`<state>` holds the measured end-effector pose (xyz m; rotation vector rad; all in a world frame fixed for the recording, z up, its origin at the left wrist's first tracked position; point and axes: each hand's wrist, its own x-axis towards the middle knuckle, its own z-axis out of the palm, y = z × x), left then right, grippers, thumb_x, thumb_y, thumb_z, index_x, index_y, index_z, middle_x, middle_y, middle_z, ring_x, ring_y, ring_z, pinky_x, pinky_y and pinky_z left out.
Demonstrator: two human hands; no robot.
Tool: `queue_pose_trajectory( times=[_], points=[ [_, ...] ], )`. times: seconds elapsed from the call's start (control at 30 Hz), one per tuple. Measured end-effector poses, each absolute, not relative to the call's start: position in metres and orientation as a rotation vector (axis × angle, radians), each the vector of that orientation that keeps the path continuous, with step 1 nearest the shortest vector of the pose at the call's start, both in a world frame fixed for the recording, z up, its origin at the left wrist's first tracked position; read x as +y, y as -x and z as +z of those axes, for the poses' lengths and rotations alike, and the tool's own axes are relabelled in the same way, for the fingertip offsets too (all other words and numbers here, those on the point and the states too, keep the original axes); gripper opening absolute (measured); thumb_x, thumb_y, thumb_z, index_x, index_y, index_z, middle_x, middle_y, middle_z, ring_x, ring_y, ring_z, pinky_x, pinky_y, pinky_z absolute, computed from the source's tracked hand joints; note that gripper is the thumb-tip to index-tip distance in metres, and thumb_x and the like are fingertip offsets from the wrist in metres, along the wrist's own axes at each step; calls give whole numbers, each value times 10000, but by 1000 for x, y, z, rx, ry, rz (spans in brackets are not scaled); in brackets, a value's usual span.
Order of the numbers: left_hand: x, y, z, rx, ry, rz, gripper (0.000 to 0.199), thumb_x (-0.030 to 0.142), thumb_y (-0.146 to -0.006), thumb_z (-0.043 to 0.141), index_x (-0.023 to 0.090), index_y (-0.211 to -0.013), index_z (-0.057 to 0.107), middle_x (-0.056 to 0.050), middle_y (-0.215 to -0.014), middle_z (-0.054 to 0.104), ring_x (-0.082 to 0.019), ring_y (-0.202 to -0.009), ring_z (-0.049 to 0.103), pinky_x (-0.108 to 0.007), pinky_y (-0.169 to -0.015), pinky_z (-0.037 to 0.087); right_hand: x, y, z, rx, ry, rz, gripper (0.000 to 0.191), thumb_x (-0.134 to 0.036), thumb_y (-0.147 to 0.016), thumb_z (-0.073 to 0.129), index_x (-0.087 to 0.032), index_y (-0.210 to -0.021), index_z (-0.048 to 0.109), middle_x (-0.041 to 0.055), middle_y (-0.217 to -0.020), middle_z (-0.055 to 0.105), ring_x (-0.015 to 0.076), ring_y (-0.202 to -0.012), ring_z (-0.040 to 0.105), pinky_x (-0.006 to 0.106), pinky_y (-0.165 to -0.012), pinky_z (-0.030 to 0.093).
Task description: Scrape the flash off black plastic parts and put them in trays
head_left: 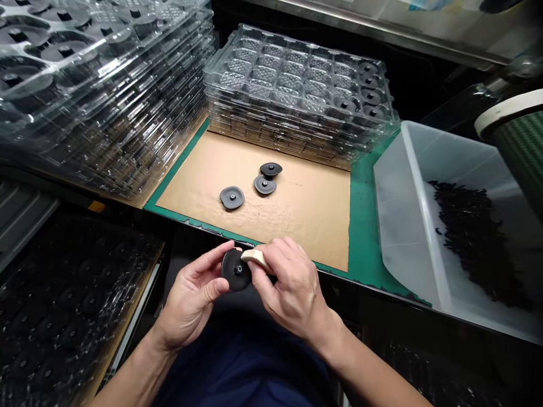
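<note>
My left hand (pixel 195 288) grips a round black disc (pixel 233 275) by its edge, its raised centre stub facing me. Fingers closed, my right hand (pixel 288 277) pinches a small cream-coloured piece (pixel 255 259), whose end meets the disc's upper right rim. What the piece is made of I cannot make out. Beyond my hands, three similar dark discs rest on a brown cardboard sheet (pixel 314 226): one grey-black disc (pixel 232 198) by itself on the left, and a pair, with the nearer disc (pixel 265 185) touching or overlapping the farther disc (pixel 271 169).
Clear plastic trays (pixel 292 121) are stacked behind the cardboard, with several discs in their right pockets. A taller tray stack (pixel 127 96) rises at left. To the right, a translucent bin (pixel 407 226) holds black scraps. Another disc-filled tray (pixel 63 305) lies low at left.
</note>
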<state>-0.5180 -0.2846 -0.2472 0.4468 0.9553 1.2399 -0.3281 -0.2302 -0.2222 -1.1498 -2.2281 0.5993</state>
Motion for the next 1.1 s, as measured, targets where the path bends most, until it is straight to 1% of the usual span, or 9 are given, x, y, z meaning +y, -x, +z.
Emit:
queue_pose_trajectory(
  times=[0.23, 0.37, 0.47, 0.57, 0.67, 0.8, 0.97, 1.03, 1.1],
  points=[
    [-292, 514, -257, 844, -378, 1049, 533, 352, -814, 904, 268, -1319, 755, -122, -1326, 740, -242, -1099, 727, -225, -856, 610, -221, 320, -220, -2285, 753, 778, 176, -193, -1055, 540, -194, -1155, 686, 65, -1058, 702, 217, -910, 589, 389, -822, 453],
    [-285, 508, -252, 878, -337, 1158, 491, 328, -841, 865, 258, -1313, 754, -123, -1316, 738, -272, -1125, 715, -312, -877, 640, -224, 310, -232, -1881, 1052, 932, 268, -173, -1034, 558, -229, -1285, 633, 41, -1122, 707, 178, -946, 659, 313, -837, 505],
    [-275, 509, -250, 1011, -250, 1222, 403, 329, -832, 843, 201, -1210, 793, -122, -1107, 784, -282, -965, 752, -348, -734, 673, -235, 307, -244, -1776, 1265, 1131, 199, -235, -1052, 532, -227, -1191, 674, 11, -989, 707, 142, -813, 643, 257, -737, 479],
    [-268, 508, -254, 1190, -221, 1200, 363, 330, -812, 863, 163, -1129, 808, -120, -1027, 792, -245, -839, 763, -270, -620, 643, -249, 315, -254, -1821, 1194, 1434, 283, -340, -1101, 483, -203, -979, 698, -5, -825, 661, 122, -709, 587, 242, -685, 433],
    [-268, 503, -260, 1204, -270, 1217, 414, 338, -837, 845, 162, -1207, 789, -142, -1116, 797, -258, -1009, 769, -296, -849, 654, -258, 325, -259, -1740, 1184, 1535, 386, -435, -1125, 441, -190, -945, 678, 4, -834, 646, 121, -712, 557, 242, -684, 408],
    [-275, 498, -264, 1199, -469, 1227, 416, 299, -928, 729, 242, -1340, 737, -93, -1307, 755, -248, -1296, 665, -298, -1102, 539, -259, 331, -263, -1582, 1267, 1611, 480, -532, -1124, 403, -184, -867, 612, -22, -720, 522, 111, -631, 439, 240, -590, 332],
    [-283, 501, -265, 1176, -873, 1156, 487, 218, -1014, 578, 335, -1485, 617, -20, -1523, 622, -219, -1464, 517, -337, -1267, 362, -255, 330, -266, -1465, 1309, 1724, 550, -664, -1069, 442, -197, -782, 483, -32, -694, 417, 114, -624, 365, 234, -555, 301],
    [-284, 502, -266, 1141, -967, 1137, 551, 180, -1009, 561, 341, -1536, 557, -12, -1577, 567, -220, -1509, 458, -355, -1301, 299, -255, 330, -268, -1447, 1361, 1712, 566, -696, -1047, 464, -196, -783, 488, -26, -702, 433, 118, -629, 384, 229, -555, 317],
    [-285, 500, -267, 1115, -988, 1138, 629, 153, -978, 591, 336, -1574, 505, -22, -1585, 556, -233, -1506, 460, -365, -1290, 319, -256, 330, -270, -1441, 1381, 1707, 571, -709, -1035, 476, -191, -806, 538, -11, -722, 495, 130, -640, 440, 226, -569, 370]
  ],
)
